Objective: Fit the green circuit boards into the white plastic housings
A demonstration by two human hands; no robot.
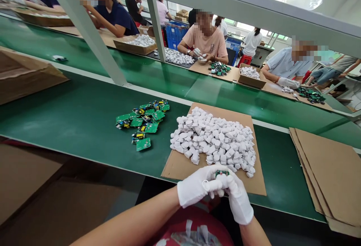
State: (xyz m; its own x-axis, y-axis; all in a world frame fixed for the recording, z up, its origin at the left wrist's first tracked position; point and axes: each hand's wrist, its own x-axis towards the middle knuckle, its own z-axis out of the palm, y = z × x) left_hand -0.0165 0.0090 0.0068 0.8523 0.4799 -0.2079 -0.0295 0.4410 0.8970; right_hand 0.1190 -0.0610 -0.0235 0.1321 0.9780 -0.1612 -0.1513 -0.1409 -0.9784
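Observation:
Both my hands wear white gloves and meet at the front edge of the cardboard sheet (175,165). Between the fingers of my left hand (197,184) and my right hand (238,195) a small green circuit board (222,172) shows. Both hands are closed around it; whether a white piece is held with it cannot be made out against the gloves. Just beyond my fingers lies a large heap of small white plastic pieces (214,137) on the cardboard. To its left, several loose green circuit boards (146,120) with yellow and black parts lie on the green bench.
Flattened cardboard sheets (329,178) are stacked on the right, and a cardboard box (25,73) stands at the left. A slanting metal post (90,31) rises beyond the bench. Across the green belt (180,82), several people sit with similar boards and white pieces.

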